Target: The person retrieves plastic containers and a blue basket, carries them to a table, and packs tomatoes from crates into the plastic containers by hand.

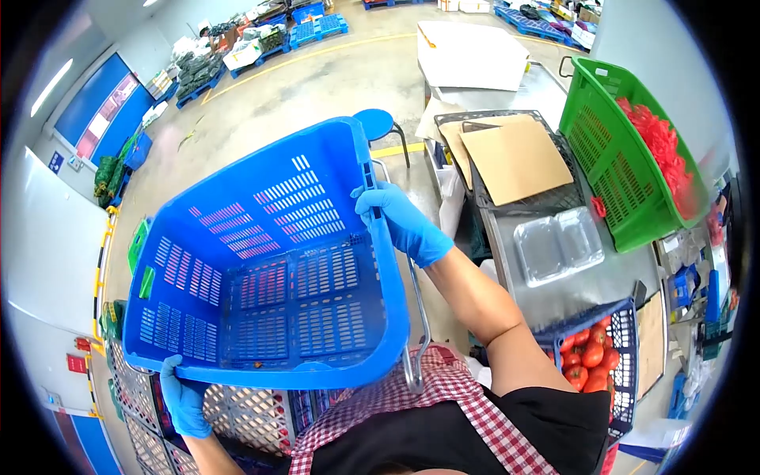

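Note:
A large blue plastic basket (297,360) with slotted walls and floor is held up in front of me, its open top tilted toward me. My right hand (400,222), in a blue glove, is wrapped around the rim at the right end. With the other blue glove, my left hand (186,396) grips the near rim at the lower left corner; some of its fingers are hidden. Only a tiny orange-brown scrap lies on the basket floor. Below it are stacked light-coloured crates (249,416) with lattice walls.
On the right, a metal table (507,245) bears cardboard sheets (514,158), a clear plastic clamshell (558,245) and a green crate (609,158) of red netting. A dark blue crate (625,356) holds tomatoes (586,356). A blue stool (374,123) stands behind the basket.

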A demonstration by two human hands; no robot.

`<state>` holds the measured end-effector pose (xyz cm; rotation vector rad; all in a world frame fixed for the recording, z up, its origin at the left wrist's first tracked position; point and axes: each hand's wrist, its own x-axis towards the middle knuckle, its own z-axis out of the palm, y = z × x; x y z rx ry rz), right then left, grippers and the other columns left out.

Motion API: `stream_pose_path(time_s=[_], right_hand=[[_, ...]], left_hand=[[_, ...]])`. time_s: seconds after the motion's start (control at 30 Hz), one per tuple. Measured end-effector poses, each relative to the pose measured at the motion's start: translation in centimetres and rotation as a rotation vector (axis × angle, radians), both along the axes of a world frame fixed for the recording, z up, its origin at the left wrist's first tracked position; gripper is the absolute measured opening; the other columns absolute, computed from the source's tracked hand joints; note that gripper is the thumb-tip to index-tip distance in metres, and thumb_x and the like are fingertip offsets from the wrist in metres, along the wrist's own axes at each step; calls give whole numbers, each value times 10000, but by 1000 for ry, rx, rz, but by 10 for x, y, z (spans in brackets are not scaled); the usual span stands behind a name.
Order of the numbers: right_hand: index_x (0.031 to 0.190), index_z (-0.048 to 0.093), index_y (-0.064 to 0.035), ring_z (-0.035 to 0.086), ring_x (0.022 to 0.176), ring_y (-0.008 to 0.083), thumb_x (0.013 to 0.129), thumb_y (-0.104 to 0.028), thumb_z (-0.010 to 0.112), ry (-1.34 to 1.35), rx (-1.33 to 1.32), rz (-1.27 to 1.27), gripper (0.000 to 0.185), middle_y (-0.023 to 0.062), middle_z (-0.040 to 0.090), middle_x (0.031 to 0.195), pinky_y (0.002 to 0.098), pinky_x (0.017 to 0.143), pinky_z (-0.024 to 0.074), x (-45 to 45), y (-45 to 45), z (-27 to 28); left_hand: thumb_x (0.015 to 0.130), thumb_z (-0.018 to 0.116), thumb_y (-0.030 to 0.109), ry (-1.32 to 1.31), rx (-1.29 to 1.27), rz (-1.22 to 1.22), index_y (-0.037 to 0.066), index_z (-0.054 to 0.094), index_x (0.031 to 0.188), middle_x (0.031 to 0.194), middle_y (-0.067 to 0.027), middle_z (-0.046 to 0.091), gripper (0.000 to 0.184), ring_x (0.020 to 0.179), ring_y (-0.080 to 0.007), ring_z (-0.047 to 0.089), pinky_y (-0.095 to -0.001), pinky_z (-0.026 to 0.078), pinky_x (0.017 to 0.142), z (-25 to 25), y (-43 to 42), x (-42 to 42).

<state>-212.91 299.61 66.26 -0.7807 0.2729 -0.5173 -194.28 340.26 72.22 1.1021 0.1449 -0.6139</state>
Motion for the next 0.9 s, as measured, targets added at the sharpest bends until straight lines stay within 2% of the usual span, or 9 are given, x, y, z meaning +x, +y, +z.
stream_pose_path(time_s=[0.07,0.23,0.33,0.47,0.5,0.6,0.67,0.77,0.9], right_hand=[[906,571,-17,489,488,75,728,-31,563,-27,-2,-23,179,16,524,633,166,420,365,17,-30,-10],[792,559,-61,507,560,107,694,25,558,7,18,-42,131,3,512,663,223,513,437,66,-111,-26],[826,589,-44,506,553,107,708,-11,577,5,25,-93,123,11,527,667,222,497,421,102,-151,-32],[963,562,-11,481,518,89,723,-19,562,1,-33,-229,240,18,528,656,200,461,370,147,-202,-27],[968,556,2,477,509,86,728,-17,546,42,-31,-262,241,13,525,653,190,452,359,155,-213,-30],[971,555,0,479,496,86,716,-17,539,72,0,-336,256,14,526,648,194,436,360,181,-246,-39],[976,554,-3,478,490,90,711,-24,537,107,-12,-398,267,13,523,646,203,423,361,200,-273,-51],[991,547,-7,476,482,90,718,-45,531,186,13,-455,276,10,520,643,211,399,377,228,-315,-71],[973,546,-18,474,477,92,725,-48,550,170,65,-510,250,12,523,648,202,423,390,269,-398,-117]], left_hand=[[718,537,61,13,1,-31,19,370,1340,1292,-186,489,645,1144,-383,494,-582,381,979,-3,-30,13],[733,526,30,55,-38,-90,19,416,1311,1272,-163,522,588,1155,-353,501,-545,372,1010,-23,-110,84],[723,532,-9,57,-24,-109,20,421,1303,1258,-163,530,591,1142,-354,514,-536,400,990,-33,-159,143],[720,524,-26,12,-54,-207,24,422,1301,1248,-164,536,593,1130,-349,524,-536,413,980,-25,-239,220],[720,527,-14,-67,-34,-225,20,424,1295,1237,-165,541,585,1126,-343,528,-529,423,972,-24,-260,235],[717,541,14,31,-16,-353,14,440,1257,1184,-163,569,549,1078,-329,565,-501,464,926,-25,-323,295],[709,557,23,-10,57,-365,30,461,1233,1143,-138,593,532,991,-304,607,-481,507,836,-39,-368,332],[715,553,22,18,97,-418,54,480,1200,1126,-118,596,492,972,-296,606,-468,518,796,-65,-433,383],[727,505,-8,35,101,-423,58,432,1227,1137,-155,573,510,1021,-344,582,-582,490,837,-98,-546,441]])
